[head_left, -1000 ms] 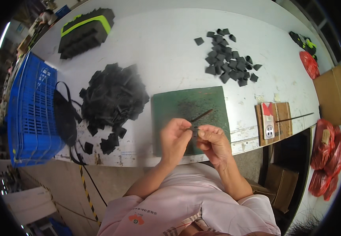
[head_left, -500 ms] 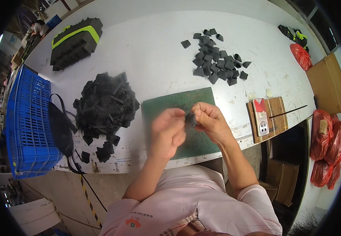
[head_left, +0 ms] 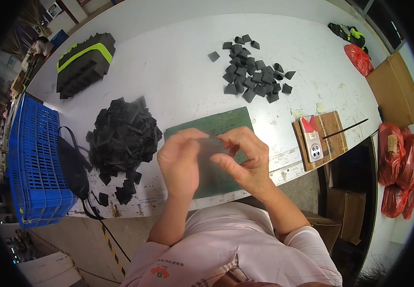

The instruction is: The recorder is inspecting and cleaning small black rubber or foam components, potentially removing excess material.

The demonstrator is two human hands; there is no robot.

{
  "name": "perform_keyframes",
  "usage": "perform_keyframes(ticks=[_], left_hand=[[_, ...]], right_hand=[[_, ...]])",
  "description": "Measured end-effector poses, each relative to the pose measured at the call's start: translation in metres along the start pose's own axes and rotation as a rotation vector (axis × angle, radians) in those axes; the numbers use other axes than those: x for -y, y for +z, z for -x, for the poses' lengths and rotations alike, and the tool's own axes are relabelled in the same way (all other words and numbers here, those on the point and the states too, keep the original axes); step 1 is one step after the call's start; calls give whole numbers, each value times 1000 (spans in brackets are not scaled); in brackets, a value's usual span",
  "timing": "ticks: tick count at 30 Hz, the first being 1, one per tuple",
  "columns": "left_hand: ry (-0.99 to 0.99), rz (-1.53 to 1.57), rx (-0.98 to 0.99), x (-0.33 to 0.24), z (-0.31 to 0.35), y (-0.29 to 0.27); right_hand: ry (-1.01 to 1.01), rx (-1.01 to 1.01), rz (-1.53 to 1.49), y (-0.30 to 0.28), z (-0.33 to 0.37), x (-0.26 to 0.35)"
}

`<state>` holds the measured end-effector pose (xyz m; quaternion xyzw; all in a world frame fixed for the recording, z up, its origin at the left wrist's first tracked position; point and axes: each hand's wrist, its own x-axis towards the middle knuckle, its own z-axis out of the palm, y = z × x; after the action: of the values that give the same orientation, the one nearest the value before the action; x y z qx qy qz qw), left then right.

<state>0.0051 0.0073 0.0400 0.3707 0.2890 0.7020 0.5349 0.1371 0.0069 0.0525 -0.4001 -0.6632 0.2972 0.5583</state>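
Note:
Over the green cutting mat (head_left: 231, 119), my two hands hold a small flat black piece (head_left: 211, 146), smeared by motion. My left hand (head_left: 180, 160) has its fingers curled over the piece's left side. My right hand (head_left: 247, 155) grips its right side, index finger above and thumb below. Left of the mat lies a large heap of flat black pieces (head_left: 123, 136), with a few loose ones at its near edge. Beyond the mat, to the right, small folded black pieces (head_left: 257, 76) lie scattered, some showing a hollow opening.
At left stand a blue plastic crate (head_left: 39, 167) and a black strapped bag (head_left: 73, 162). A stack of black pieces with a lime band (head_left: 85, 64) sits far left. On the right, a phone (head_left: 312, 138) and a thin dark rod (head_left: 345, 128) rest on a wooden board (head_left: 331, 124).
My left hand has shifted left and my right hand has opened wider around the black piece. The view has turned slightly, so the table things sit a little further left.

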Motion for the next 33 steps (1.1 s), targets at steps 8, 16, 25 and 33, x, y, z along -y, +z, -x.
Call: perform_keyframes(ticks=[8,16,25,33], left_hand=[[-107,138,-12,7,11,-13],[-52,-207,82,0,5,-11],[185,-613,289,-16,-9,1],[324,-730,223,-10,-8,2]], right_hand=[[-71,-46,91,1,-1,-9],[-70,-56,96,4,6,-21],[179,56,-91,-6,2,-6],[108,83,-103,-4,-4,-15]])
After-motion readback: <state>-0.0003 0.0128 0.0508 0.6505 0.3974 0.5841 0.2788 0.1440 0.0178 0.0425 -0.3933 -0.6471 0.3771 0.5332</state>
